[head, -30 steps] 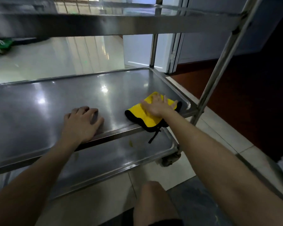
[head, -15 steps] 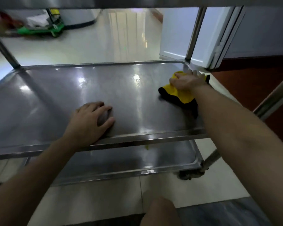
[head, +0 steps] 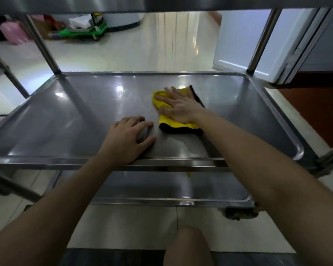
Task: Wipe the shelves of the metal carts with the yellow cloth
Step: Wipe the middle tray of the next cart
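Observation:
A yellow cloth (head: pixel 166 120) with a black edge lies on the middle shelf (head: pixel 75 116) of the metal cart, near its centre. My right hand (head: pixel 178 107) presses flat on the cloth, fingers spread and pointing left. My left hand (head: pixel 128 140) rests palm down on the same shelf, close to its front rim and just left of the cloth, holding nothing. The top shelf (head: pixel 123 3) runs across the upper edge of the view. The bottom shelf (head: pixel 161 187) shows below the front rim.
The cart's uprights (head: pixel 44 47) stand at the shelf corners. A second cart's post (head: pixel 6 70) is at the left. A white door (head: pixel 244 45) stands behind the right corner. Green and pink items (head: pixel 81 31) lie on the tiled floor far back. My knee (head: pixel 188 246) is below.
My right hand has slid the cloth from the shelf's far right corner leftward to the middle. My left hand stays planted near the front rim. The view has shifted right.

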A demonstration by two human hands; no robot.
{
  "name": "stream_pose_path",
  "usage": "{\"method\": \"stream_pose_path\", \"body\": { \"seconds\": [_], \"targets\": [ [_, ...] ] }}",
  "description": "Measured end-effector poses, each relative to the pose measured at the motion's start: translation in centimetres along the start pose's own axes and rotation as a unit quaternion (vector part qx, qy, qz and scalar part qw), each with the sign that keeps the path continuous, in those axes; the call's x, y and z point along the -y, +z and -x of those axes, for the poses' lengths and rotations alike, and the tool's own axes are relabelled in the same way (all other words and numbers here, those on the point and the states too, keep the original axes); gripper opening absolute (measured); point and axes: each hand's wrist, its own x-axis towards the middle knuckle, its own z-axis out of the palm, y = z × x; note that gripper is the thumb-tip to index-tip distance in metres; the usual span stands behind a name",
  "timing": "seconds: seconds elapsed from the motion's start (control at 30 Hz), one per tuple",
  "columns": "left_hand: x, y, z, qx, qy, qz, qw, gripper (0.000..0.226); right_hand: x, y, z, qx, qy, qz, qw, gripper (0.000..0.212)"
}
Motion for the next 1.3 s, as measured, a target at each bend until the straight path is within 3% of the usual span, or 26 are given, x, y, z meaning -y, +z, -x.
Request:
{"method": "stream_pose_path", "body": {
  "seconds": [0.1, 0.2, 0.3, 0.43, 0.5, 0.6, 0.7, 0.77, 0.9, 1.07, 1.17, 1.3],
  "targets": [
    [-0.6, -0.5, 0.1, 0.002, -0.005, 0.012, 1.000, 0.067, -3.9, -0.8, 3.2, -0.037, 0.133, 0.036, 0.990, 0.072],
    [-1.7, -1.2, 0.6, -0.054, -0.034, 0.050, 0.997, 0.059, -4.7, -1.0, 4.8, -0.024, 0.215, 0.014, 0.976, 0.076],
    [-1.8, -2.1, 1.7, -0.124, -0.070, 0.049, 0.989, 0.046, -3.9, -1.1, 4.8, 0.019, 0.234, -0.036, 0.971, 0.085],
    [3.8, -3.5, 4.1, -0.129, -0.150, 0.035, 0.980, 0.048, -3.3, -1.0, 4.4, 0.018, 0.241, -0.053, 0.969, 0.102],
    [8.6, -4.5, 5.6, -0.123, -0.207, -0.001, 0.971, 0.053, -3.5, -0.8, 3.7, 0.010, 0.243, -0.057, 0.968, 0.100],
    [13.9, -4.6, 7.4, -0.099, -0.243, -0.040, 0.964, 0.041, -4.0, -0.7, 1.8, 0.008, 0.240, -0.057, 0.969, 0.092],
    [14.8, -3.7, 8.2, -0.088, -0.256, -0.034, 0.962, 0.036, -4.4, -0.7, -1.5, 0.008, 0.236, -0.059, 0.970, 0.085],
    [14.5, -3.4, 8.2, -0.086, -0.258, -0.036, 0.962, 0.044, -3.6, -0.9, -4.3, 0.007, 0.234, -0.054, 0.971, 0.082],
    [14.6, -3.1, 8.1, -0.094, -0.257, -0.049, 0.960, 0.057, 4.4, -0.7, -9.9, 0.013, 0.156, -0.053, 0.986, 0.075],
    [15.3, -3.1, 8.1, -0.109, -0.259, -0.027, 0.959, 0.036, 18.3, 1.0, -8.0, 0.038, -0.043, -0.022, 0.998, 0.067],
    [15.8, -2.8, 8.3, -0.139, -0.259, -0.012, 0.956, 0.023, 20.0, 1.9, -2.8, 0.037, -0.139, -0.017, 0.989, 0.063],
    [15.8, -2.6, 9.0, -0.149, -0.254, 0.004, 0.956, 0.023, 16.8, 1.4, 0.9, 0.041, -0.234, -0.004, 0.971, 0.067]
  ]
}}
